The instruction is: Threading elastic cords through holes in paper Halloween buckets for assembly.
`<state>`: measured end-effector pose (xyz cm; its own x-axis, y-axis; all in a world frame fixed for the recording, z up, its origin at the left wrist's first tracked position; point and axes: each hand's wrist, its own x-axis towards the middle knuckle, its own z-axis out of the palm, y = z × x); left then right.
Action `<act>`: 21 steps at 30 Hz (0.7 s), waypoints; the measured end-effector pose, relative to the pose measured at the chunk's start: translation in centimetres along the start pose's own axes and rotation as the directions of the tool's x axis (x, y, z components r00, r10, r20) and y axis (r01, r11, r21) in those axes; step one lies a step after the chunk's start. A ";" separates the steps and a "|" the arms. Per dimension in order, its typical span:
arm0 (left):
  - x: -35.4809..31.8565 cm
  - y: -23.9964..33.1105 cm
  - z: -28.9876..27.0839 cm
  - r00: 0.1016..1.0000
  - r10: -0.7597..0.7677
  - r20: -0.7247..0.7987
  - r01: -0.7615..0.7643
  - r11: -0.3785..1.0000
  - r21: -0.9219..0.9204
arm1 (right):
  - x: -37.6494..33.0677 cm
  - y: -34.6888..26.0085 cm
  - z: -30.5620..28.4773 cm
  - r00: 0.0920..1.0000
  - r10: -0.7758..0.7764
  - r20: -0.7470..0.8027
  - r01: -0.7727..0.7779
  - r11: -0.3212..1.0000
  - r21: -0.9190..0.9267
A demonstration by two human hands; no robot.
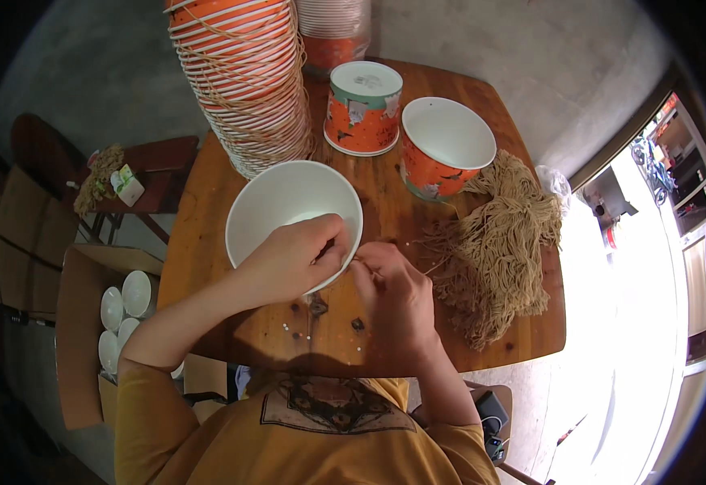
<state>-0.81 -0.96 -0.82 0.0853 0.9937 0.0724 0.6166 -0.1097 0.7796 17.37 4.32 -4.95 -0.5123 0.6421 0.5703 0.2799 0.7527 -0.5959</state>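
Observation:
A white-lined paper bucket [276,198] stands on the wooden table in front of me, its mouth tipped toward me. My left hand [300,255] reaches over its rim, with the fingers closed at the inside of its right wall. Just outside that wall, my right hand [393,287] is pinched close to the rim. A bit of thin tan cord [358,259] shows at its fingertips; most of it is hidden by the fingers. To the right of this hand lies a large bundle of tan cords [502,250].
Behind the bucket rises a tall stack of orange buckets [244,89] with cord handles. An upside-down bucket [362,113] and an upright bucket [448,149] stand farther back. Small white bits [296,330] lie near the front edge. A cardboard box [78,339] holds white containers at left.

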 end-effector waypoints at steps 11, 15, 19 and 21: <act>-0.6 0.4 -0.8 0.978 -0.013 -0.208 -0.013 0.992 -0.125 | 2.4 -0.3 -0.5 0.949 0.226 0.219 -0.274 0.936 0.222; -0.6 -0.3 -0.4 0.976 -0.046 -0.211 -0.007 0.970 -0.244 | 2.5 0.1 0.9 0.897 0.278 0.343 -0.404 0.830 0.385; -1.1 -0.5 -0.5 0.978 -0.208 -0.017 0.144 0.732 -0.666 | 2.2 0.1 1.8 0.884 0.276 0.376 -0.466 0.576 0.672; -1.1 -0.7 -0.5 0.964 -0.245 0.104 0.241 0.632 -0.736 | 2.1 0.1 2.0 0.860 0.294 0.417 -0.510 0.493 0.705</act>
<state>-1.74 -2.00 -1.19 0.0126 0.9824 -0.1864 -0.1659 0.1859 0.9685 14.71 5.40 -4.92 -0.6967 0.7129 0.0796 -0.1730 -0.0592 -0.9831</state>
